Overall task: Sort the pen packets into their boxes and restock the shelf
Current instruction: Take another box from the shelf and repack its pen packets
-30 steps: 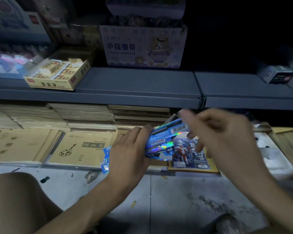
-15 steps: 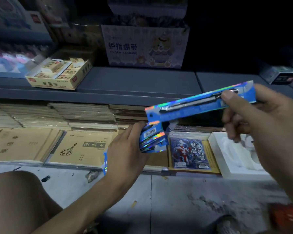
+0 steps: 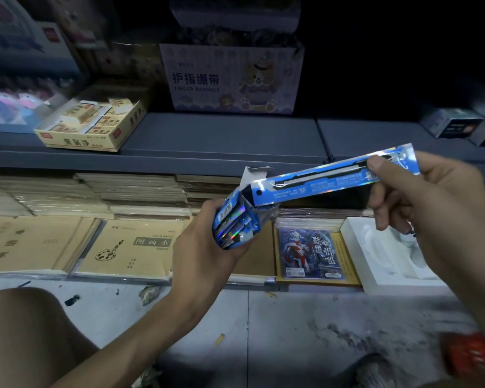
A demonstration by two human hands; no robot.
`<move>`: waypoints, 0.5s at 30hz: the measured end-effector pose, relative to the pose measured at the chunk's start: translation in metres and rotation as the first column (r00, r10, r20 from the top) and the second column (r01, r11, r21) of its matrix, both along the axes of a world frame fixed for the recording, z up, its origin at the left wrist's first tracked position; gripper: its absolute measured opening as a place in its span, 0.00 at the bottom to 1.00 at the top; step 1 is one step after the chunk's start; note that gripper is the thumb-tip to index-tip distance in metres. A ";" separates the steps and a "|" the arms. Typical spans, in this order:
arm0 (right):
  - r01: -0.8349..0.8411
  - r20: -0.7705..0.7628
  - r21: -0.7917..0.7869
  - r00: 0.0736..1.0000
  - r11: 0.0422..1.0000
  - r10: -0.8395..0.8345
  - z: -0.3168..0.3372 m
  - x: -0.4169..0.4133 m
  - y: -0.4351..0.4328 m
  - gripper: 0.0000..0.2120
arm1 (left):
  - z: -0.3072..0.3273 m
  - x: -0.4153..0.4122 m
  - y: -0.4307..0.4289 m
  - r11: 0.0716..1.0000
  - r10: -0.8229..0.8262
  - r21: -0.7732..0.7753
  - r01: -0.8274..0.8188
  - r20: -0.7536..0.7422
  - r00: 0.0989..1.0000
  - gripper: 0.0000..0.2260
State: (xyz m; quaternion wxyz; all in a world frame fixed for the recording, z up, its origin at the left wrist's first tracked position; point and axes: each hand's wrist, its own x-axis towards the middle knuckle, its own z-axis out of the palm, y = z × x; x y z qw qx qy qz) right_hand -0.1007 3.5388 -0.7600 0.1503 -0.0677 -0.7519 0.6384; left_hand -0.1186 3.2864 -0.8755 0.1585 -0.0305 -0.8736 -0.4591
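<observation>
Packet (image 3: 319, 182) tilted in the air in front of the shelf (image 3: 221, 135) edge. Our right hand (image 3: 431, 203) pinches its upper end, thumb on top. Its low end meets the bundle (image 3: 235, 222) that our left hand (image 3: 207, 247) grips, fingers curled round it, above the notebooks (image 3: 135, 253).

I face a dark grey shelf (image 3: 221, 135) in dim light. On the shelf stand a finger-bandage carton (image 3: 230, 79) and an eraser box (image 3: 95, 127); under it, stacked tan notebooks (image 3: 67, 197); below, grimy pale floor (image 3: 291, 331).
</observation>
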 end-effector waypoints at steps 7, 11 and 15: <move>0.056 0.005 -0.041 0.998 0.998 -0.056 0.000 -0.002 0.005 0.13 | 0.003 -0.001 -0.001 0.993 -0.038 0.112 0.036 0.016 0.999 0.25; 0.030 0.031 -0.040 0.999 0.999 -0.029 -0.003 -0.003 0.003 0.13 | 0.003 0.000 0.000 0.992 -0.053 0.112 0.052 0.003 0.999 0.27; -0.001 0.026 -0.008 1.000 1.000 0.001 -0.006 -0.003 0.001 0.12 | 0.002 0.002 0.001 0.994 -0.071 0.086 0.072 -0.016 0.997 0.25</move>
